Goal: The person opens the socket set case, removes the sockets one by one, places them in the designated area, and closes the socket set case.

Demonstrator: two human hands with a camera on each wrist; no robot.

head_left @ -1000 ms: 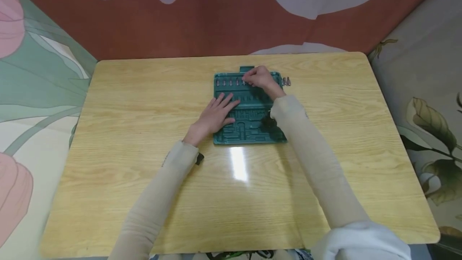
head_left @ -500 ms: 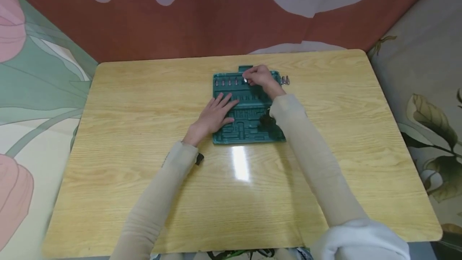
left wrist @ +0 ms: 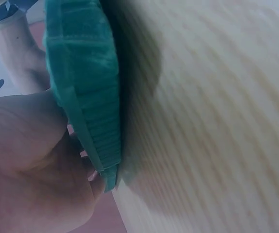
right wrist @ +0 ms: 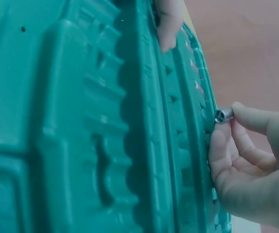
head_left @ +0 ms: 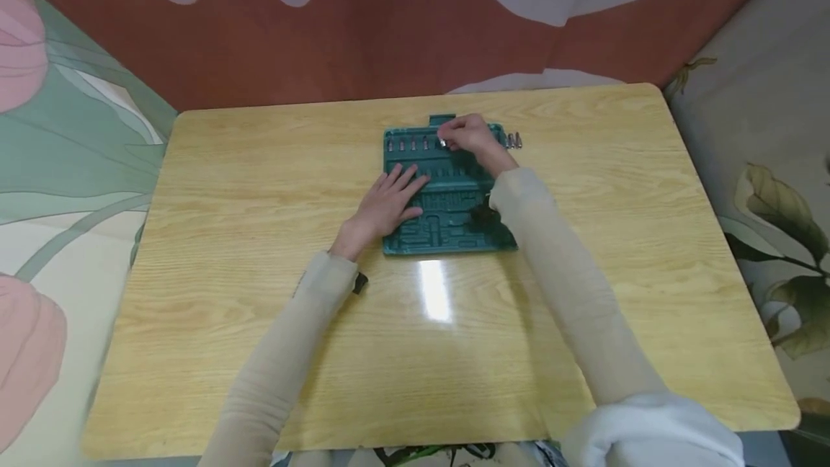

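Observation:
A green moulded tool case (head_left: 447,240) lies on the table. My left hand (head_left: 381,206) rests on its left side with the fingers spread and straight. Over the far row of slots, my right hand (head_left: 472,138) pinches a small silver socket (right wrist: 224,115) between thumb and fingers; its hollow end shows in the right wrist view. Left of that hand, several small metal sockets (head_left: 413,144) sit in the far row. The left wrist view shows the case's side wall (left wrist: 91,87) and the underside of my left hand (left wrist: 32,160).
A few more metal pieces (head_left: 514,140) stand just past the case's far right corner. The wooden table (head_left: 227,236) reaches to a red patterned backdrop (head_left: 292,56). A small black object (head_left: 360,282) is at my left cuff.
My right hand stays over the far row with the socket, which shows a little more between the fingertips. The left hand keeps its place on the case. The view shifts slightly.

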